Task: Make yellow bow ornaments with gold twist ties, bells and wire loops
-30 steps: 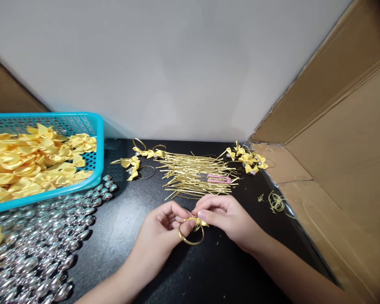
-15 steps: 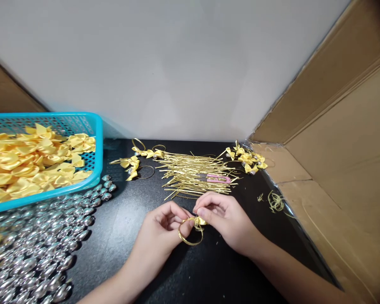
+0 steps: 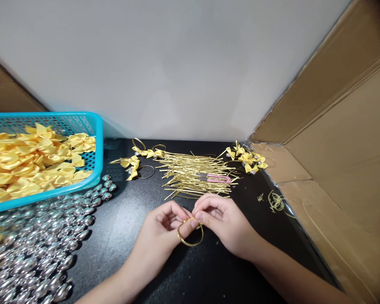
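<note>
Both hands meet low in the middle of the black table (image 3: 139,211). My left hand (image 3: 164,230) pinches the top of a gold wire loop (image 3: 190,237), thumb and fingers closed on it. My right hand (image 3: 223,219) pinches the same spot from the right, fingers curled round the knot where a small yellow bow sits, mostly hidden by the fingertips. The loop hangs below the fingers just above the table. A heap of gold wire ties (image 3: 193,173) lies right behind the hands.
A blue basket (image 3: 96,139) of yellow satin bows stands at the left, with silver beads (image 3: 41,249) spread before it. Finished bows with loops (image 3: 136,162) and another cluster (image 3: 248,159) lie at the back. A pink clip (image 3: 220,179) rests on the ties. Cardboard walls (image 3: 342,139) close the right side.
The yellow bow that showed at the right fingertips has been drawn in under the fingers. The hands have shifted very slightly; the loop stays in the same place.
</note>
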`<state>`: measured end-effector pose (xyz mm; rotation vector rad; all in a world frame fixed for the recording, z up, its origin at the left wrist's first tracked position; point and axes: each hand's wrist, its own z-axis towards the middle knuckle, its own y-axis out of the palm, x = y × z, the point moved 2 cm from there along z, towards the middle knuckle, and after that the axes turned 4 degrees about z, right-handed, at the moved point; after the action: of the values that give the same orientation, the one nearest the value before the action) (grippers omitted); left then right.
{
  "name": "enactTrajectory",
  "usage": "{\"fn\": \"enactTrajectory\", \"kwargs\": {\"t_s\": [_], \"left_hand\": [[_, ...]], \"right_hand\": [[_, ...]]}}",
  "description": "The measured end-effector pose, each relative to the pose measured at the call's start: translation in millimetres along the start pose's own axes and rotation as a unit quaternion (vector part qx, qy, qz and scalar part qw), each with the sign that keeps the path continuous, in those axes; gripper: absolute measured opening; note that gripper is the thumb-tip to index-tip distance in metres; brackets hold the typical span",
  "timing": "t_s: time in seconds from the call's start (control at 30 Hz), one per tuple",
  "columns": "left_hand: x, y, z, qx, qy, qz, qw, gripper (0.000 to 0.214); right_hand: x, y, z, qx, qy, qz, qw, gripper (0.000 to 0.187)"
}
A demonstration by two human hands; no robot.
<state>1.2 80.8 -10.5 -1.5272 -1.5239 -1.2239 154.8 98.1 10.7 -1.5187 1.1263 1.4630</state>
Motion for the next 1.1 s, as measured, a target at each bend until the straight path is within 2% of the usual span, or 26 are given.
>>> {"fn": "enactTrajectory", "kwargs": {"t_s": [0.2, 0.43, 0.67, 0.87, 1.1], "left_hand": [[1, -0.9, 0, -0.002, 0.008, 0.001, 1.0, 0.032], [0, -1.2, 2, 0.007, 0.013, 0.015, 1.0, 0.032], [-4, 0.7, 0, -0.01, 0.002, -0.002, 1.0, 0.03], [-5, 1.3, 0, -0.019, 0.011, -0.012, 1.0, 0.028], [-7, 3.2, -3, -0.051, 0.006, -0.01, 0.999, 0.026]], "right_hand": [[5, -3, 3, 0.006, 0.031, 0.077, 0.997, 0.006], [9, -3, 5, -0.019, 0.041, 0.105, 0.993, 0.006], [3, -9, 6, 0.039, 0.058, 0.102, 0.992, 0.015], [0, -8, 6, 0.037, 0.072, 0.11, 0.991, 0.019], [1, -23, 15, 0.119, 0.019, 0.128, 0.985, 0.026]]}}
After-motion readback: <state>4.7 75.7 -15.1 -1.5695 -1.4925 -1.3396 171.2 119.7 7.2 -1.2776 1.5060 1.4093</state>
